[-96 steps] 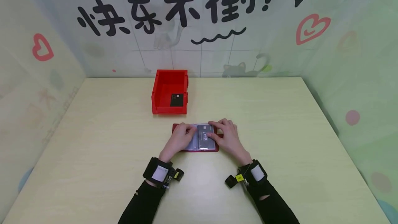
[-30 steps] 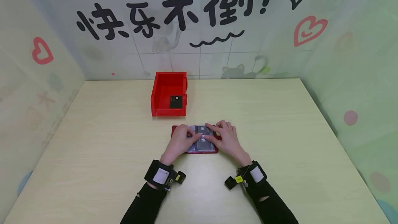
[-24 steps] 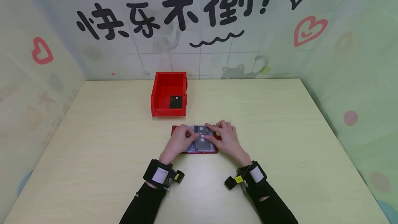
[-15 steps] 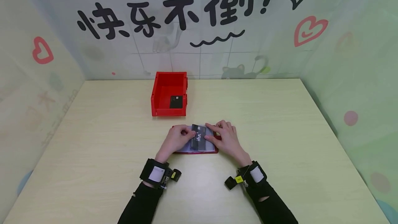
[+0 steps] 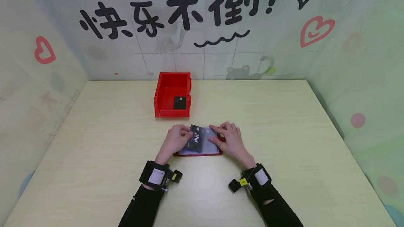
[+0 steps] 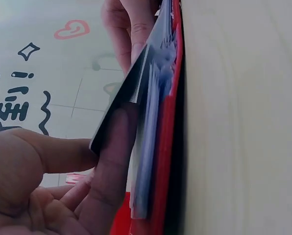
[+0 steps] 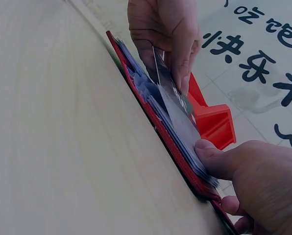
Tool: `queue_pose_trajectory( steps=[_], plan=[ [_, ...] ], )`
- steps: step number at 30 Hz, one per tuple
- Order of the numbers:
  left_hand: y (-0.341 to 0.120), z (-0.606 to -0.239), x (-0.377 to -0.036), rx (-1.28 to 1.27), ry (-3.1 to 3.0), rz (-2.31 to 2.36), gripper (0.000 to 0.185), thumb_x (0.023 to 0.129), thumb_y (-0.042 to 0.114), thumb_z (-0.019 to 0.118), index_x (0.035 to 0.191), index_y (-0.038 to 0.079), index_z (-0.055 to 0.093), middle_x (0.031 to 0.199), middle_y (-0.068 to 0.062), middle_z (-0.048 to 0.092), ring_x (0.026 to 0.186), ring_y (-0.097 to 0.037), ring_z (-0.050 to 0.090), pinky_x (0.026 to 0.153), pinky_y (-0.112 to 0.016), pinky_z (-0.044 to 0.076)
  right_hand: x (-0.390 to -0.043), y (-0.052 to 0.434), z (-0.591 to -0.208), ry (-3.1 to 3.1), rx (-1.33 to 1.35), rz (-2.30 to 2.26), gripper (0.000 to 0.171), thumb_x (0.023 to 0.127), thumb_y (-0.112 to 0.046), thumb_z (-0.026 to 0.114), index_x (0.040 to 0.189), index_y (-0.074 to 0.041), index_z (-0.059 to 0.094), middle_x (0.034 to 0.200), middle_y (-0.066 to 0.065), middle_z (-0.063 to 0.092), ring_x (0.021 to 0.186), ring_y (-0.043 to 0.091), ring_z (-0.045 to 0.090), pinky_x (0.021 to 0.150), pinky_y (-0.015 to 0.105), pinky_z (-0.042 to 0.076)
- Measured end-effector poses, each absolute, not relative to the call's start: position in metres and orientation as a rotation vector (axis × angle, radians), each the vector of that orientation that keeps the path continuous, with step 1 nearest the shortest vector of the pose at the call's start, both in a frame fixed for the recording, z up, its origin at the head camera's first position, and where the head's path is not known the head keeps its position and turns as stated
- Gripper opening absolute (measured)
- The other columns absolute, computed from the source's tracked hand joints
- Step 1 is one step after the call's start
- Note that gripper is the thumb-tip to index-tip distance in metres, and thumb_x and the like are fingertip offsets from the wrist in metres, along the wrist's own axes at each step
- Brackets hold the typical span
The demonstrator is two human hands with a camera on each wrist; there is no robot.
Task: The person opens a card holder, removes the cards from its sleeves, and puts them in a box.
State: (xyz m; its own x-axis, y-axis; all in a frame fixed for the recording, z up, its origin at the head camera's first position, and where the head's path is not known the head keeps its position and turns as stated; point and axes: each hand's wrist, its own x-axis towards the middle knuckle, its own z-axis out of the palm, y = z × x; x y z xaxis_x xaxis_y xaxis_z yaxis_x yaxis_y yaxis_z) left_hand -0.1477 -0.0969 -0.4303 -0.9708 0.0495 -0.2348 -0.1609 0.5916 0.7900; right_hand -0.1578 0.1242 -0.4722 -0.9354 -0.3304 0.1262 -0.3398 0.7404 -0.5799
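A dark card marked "Vip" (image 5: 196, 139) is pinched between the thumb and fingers of my left hand (image 5: 174, 140). It slants up out of a clear sleeve (image 7: 178, 116), its right part still inside. Below lies an open red card holder (image 7: 151, 120) with a stack of clear plastic sleeves, flat on the table. My right hand (image 5: 233, 140) holds the holder's right side, thumb on the sleeve and other fingers at the cover's edge. In the left wrist view, the card (image 6: 121, 95) is tilted away from the sleeves, with a finger behind it.
A red bin (image 5: 172, 112) stands behind the holder, slightly left, with another dark card (image 5: 180, 103) in it. The pale wooden table (image 5: 94, 143) ends at printed fabric walls (image 5: 202, 59) at the back and sides.
My left hand has moved left, drawing the Vip card leftward out of the right-hand sleeve and tilting it. My right hand has stayed at the holder's right side.
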Motion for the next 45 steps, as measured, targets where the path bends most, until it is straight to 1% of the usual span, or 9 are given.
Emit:
queue_pose_trajectory(
  steps=[7, 15, 19, 25, 30, 32, 35, 38, 45],
  plan=[
    [-0.102, -0.431, -0.150, -0.153, 2.589, 1.351, 0.033, 0.098, 0.013, 0.064, 0.125, -0.005, 0.063, 0.119, -0.024, 0.072, 0.100, -0.031, 0.068, 0.090, -0.041, 0.057, -0.159, 0.126, -0.473, -2.920, 0.553, 0.977, 0.050, 0.090, -0.037, 0.074, 0.135, -0.019, 0.066, 0.101, 0.009, 0.050, 0.099, 0.027, 0.041, 0.084, 0.038, 0.025],
    [-0.110, -0.423, -0.158, -0.207, 2.601, 1.399, 0.037, 0.099, 0.013, 0.062, 0.132, -0.005, 0.059, 0.128, -0.026, 0.067, 0.114, -0.038, 0.067, 0.096, -0.046, 0.056, -0.161, 0.127, -0.471, -2.919, 0.550, 0.960, 0.049, 0.090, -0.037, 0.074, 0.135, -0.018, 0.066, 0.100, 0.009, 0.050, 0.099, 0.027, 0.041, 0.084, 0.038, 0.026],
    [-0.113, -0.418, -0.164, -0.231, 2.615, 1.444, 0.038, 0.100, 0.014, 0.062, 0.133, -0.004, 0.059, 0.126, -0.025, 0.068, 0.114, -0.038, 0.067, 0.096, -0.046, 0.057, -0.161, 0.128, -0.471, -2.927, 0.546, 0.962, 0.049, 0.090, -0.037, 0.074, 0.134, -0.018, 0.066, 0.099, 0.009, 0.050, 0.099, 0.027, 0.041, 0.083, 0.038, 0.025],
    [-0.120, -0.412, -0.175, -0.256, 2.678, 1.510, 0.037, 0.099, 0.015, 0.063, 0.131, -0.004, 0.061, 0.114, -0.025, 0.072, 0.097, -0.034, 0.069, 0.082, -0.035, 0.059, -0.162, 0.128, -0.473, -2.913, 0.566, 0.975, 0.048, 0.091, -0.036, 0.073, 0.134, -0.017, 0.066, 0.099, 0.009, 0.050, 0.098, 0.027, 0.041, 0.084, 0.039, 0.025],
    [-0.131, -0.409, -0.191, -0.318, 2.721, 1.598, 0.036, 0.099, 0.014, 0.063, 0.130, -0.004, 0.061, 0.115, -0.026, 0.072, 0.092, -0.033, 0.067, 0.065, -0.021, 0.050, -0.162, 0.128, -0.473, -2.894, 0.583, 0.980, 0.048, 0.090, -0.036, 0.074, 0.133, -0.016, 0.067, 0.098, 0.009, 0.050, 0.098, 0.027, 0.041, 0.083, 0.038, 0.026],
    [-0.135, -0.408, -0.199, -0.353, 2.747, 1.633, 0.036, 0.099, 0.014, 0.062, 0.130, -0.005, 0.061, 0.118, -0.027, 0.071, 0.095, -0.035, 0.068, 0.068, -0.023, 0.053, -0.162, 0.127, -0.473, -2.892, 0.587, 0.983, 0.048, 0.090, -0.036, 0.074, 0.133, -0.016, 0.067, 0.099, 0.009, 0.051, 0.098, 0.026, 0.041, 0.083, 0.038, 0.026],
    [-0.139, -0.407, -0.210, -0.397, 2.777, 1.668, 0.036, 0.100, 0.013, 0.061, 0.131, -0.005, 0.060, 0.122, -0.027, 0.069, 0.102, -0.038, 0.069, 0.081, -0.035, 0.059, -0.161, 0.127, -0.474, -2.895, 0.591, 0.985, 0.048, 0.090, -0.036, 0.074, 0.133, -0.017, 0.067, 0.099, 0.009, 0.051, 0.098, 0.027, 0.041, 0.084, 0.038, 0.026],
    [-0.141, -0.408, -0.218, -0.420, 2.781, 1.678, 0.037, 0.101, 0.014, 0.059, 0.133, -0.004, 0.058, 0.124, -0.026, 0.068, 0.106, -0.038, 0.068, 0.091, -0.046, 0.058, -0.160, 0.126, -0.474, -2.897, 0.597, 0.988, 0.048, 0.090, -0.037, 0.073, 0.133, -0.017, 0.067, 0.099, 0.009, 0.051, 0.098, 0.027, 0.041, 0.084, 0.038, 0.026],
    [-0.139, -0.409, -0.229, -0.352, 2.828, 1.673, 0.040, 0.102, 0.007, 0.052, 0.140, -0.005, 0.051, 0.122, -0.028, 0.066, 0.103, -0.038, 0.063, 0.092, -0.050, 0.057, -0.159, 0.126, -0.474, -2.892, 0.597, 0.983, 0.047, 0.091, -0.037, 0.073, 0.133, -0.017, 0.067, 0.099, 0.009, 0.051, 0.098, 0.027, 0.041, 0.083, 0.037, 0.025]
  ],
)
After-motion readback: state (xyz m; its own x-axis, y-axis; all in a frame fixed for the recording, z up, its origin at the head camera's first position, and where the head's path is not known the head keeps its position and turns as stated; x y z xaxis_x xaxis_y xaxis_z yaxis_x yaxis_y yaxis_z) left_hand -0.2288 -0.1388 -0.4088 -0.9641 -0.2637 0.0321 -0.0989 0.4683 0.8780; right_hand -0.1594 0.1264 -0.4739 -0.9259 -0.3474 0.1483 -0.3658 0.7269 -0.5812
